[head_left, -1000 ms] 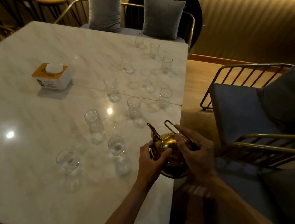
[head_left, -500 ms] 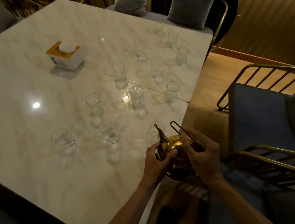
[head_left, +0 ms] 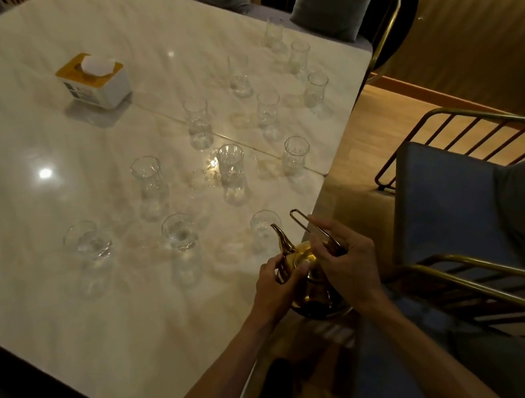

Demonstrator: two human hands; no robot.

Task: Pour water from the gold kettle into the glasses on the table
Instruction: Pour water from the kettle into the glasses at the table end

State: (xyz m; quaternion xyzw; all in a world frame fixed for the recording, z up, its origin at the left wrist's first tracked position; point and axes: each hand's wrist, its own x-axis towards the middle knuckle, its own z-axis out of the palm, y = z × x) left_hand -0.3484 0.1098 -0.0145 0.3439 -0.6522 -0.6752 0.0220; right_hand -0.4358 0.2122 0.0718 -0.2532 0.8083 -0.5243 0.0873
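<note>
Dim amber light fell over a pale marble table (head_left: 63, 301), ringed by gold-framed chairs with grey cushions. At its near right edge the gold kettle (head_left: 309, 281) sat between two bare hands. The right hand (head_left: 352, 263) had its fingers curled round the thin wire handle (head_left: 303, 223), which stood up and away from the palm. The left hand (head_left: 275, 283) cupped the kettle's body on the opposite side, its thumb pressing on the lid; the other fingers were hidden behind the metal. The curved spout (head_left: 281, 237) rose just beyond both grips, pointing at the closest glass (head_left: 264, 228).

Polished metal of that kind looked slippery, and a kettle holding water was probably heavy for so slender a handle. Holding the handle while steadying the lid seemed the sound way to take it, since a loose lid could drop off during a tilt. The glasses looked thin and easy to knock over.

Counted: one kettle and twelve glasses that could be made out. Three stood nearest the hands, three in the next row out, and six farther off towards the far right corner, where they grew faint. Some seemed to hold water already, though that was hard to judge. One tissue box (head_left: 94, 82) lay well apart, far to the left of the grip.
</note>
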